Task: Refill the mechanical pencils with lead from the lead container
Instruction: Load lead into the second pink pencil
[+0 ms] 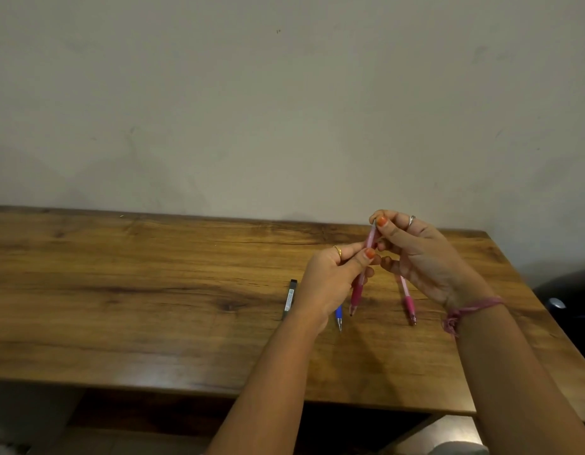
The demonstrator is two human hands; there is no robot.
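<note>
My left hand (330, 280) grips a pink mechanical pencil (356, 295) around its middle and holds it nearly upright above the table, tip down. My right hand (422, 254) pinches the pencil's top end between thumb and forefinger. A second pink pencil (408, 302) lies on the table under my right hand. A blue pencil (338, 316) lies behind my left wrist, mostly hidden. The dark, slim lead container (290, 298) lies flat to the left of my left hand.
The wooden table (153, 290) stands against a plain wall; its right edge is close to my right forearm. A dark object (567, 300) sits beyond the table's right edge.
</note>
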